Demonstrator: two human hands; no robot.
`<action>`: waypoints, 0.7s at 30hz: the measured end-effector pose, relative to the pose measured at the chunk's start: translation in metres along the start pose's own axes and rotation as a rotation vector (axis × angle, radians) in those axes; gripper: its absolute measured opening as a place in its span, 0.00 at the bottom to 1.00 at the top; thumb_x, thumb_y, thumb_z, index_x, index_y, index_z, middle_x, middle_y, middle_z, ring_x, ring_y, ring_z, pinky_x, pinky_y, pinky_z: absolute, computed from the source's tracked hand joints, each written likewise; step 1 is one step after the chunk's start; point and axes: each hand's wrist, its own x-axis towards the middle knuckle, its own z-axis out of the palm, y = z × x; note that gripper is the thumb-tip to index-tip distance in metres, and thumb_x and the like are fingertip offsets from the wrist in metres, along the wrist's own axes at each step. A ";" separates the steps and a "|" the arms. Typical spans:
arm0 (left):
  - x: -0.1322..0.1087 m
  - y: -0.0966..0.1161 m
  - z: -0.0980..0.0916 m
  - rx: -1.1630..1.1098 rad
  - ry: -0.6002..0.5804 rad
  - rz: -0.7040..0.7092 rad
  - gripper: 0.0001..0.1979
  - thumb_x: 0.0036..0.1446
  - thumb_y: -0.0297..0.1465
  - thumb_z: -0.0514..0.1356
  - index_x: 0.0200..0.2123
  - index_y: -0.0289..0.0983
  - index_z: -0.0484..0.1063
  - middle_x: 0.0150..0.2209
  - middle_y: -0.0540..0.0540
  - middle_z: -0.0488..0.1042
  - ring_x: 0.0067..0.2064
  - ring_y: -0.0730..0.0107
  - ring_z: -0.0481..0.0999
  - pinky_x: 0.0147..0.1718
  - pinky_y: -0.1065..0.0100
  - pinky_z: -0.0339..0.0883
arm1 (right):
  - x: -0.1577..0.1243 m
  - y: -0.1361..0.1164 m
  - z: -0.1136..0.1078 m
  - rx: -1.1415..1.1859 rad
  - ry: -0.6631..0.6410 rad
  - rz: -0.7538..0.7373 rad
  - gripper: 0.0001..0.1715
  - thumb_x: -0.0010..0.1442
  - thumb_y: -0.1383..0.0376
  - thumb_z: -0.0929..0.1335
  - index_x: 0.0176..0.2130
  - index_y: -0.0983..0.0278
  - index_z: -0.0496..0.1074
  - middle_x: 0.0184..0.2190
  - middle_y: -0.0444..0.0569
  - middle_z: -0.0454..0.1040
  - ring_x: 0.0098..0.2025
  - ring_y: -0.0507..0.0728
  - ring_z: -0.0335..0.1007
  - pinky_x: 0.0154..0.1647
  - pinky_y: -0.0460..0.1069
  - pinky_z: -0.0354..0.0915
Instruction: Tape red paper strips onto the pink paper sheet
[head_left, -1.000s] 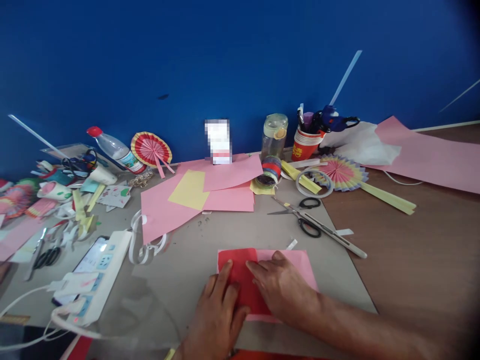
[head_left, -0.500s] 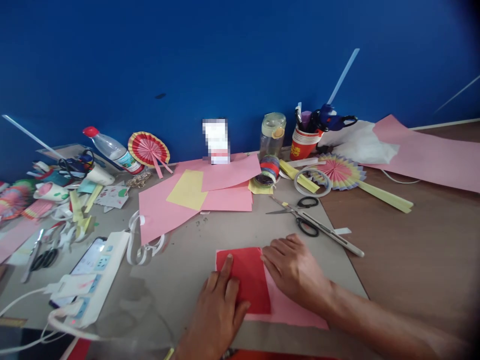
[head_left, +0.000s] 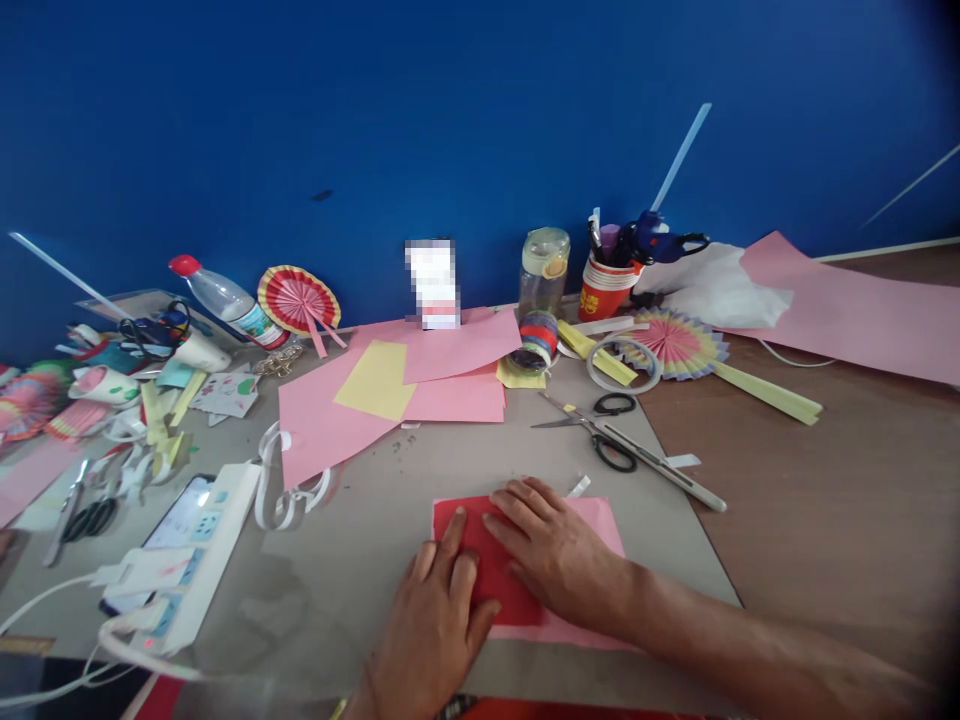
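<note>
A red sheet of paper (head_left: 504,585) lies flat over a larger pink sheet (head_left: 602,520) on the grey mat in front of me. My left hand (head_left: 439,610) rests on the red sheet's left part, its index finger stretched out and the thumb apart. Across the red sheet's right half lies my right hand (head_left: 551,545), palm down with the fingers extended, hiding the red sheet's right edge. A small white strip (head_left: 580,487) pokes out just beyond the pink sheet's far edge.
Scissors (head_left: 613,452) and a box cutter (head_left: 675,472) lie right of the papers. Pink sheets (head_left: 322,440) with a yellow piece (head_left: 375,380) are farther back. A white power strip (head_left: 214,560) sits left. A bottle (head_left: 545,270) and red paper cups (head_left: 604,290) stand by the blue wall.
My right hand has moved left from the red sheet's edge, and its curled fingers have straightened flat onto the red paper. The left hand stays in place.
</note>
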 end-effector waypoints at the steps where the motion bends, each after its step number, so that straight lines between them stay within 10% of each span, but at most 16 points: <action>1: -0.001 0.000 0.001 0.004 0.017 0.002 0.13 0.59 0.34 0.56 0.46 0.37 0.66 0.61 0.37 0.60 0.47 0.56 0.69 0.43 0.56 0.68 | 0.000 -0.001 0.000 -0.006 -0.005 -0.001 0.23 0.60 0.62 0.65 0.54 0.65 0.67 0.53 0.56 0.68 0.55 0.64 0.59 0.61 0.62 0.53; 10: -0.002 -0.003 0.009 0.064 0.218 0.043 0.16 0.61 0.34 0.52 0.50 0.34 0.66 0.55 0.36 0.68 0.50 0.55 0.68 0.46 0.55 0.65 | 0.000 -0.001 0.001 0.029 -0.058 0.029 0.25 0.62 0.59 0.63 0.57 0.61 0.65 0.55 0.56 0.65 0.57 0.64 0.55 0.61 0.62 0.51; 21: -0.004 -0.003 0.009 0.130 0.191 0.030 0.20 0.60 0.34 0.53 0.54 0.33 0.65 0.58 0.39 0.66 0.54 0.53 0.65 0.47 0.56 0.62 | 0.000 -0.002 0.001 0.028 -0.040 0.038 0.25 0.62 0.58 0.63 0.57 0.62 0.64 0.55 0.55 0.65 0.57 0.64 0.56 0.61 0.61 0.52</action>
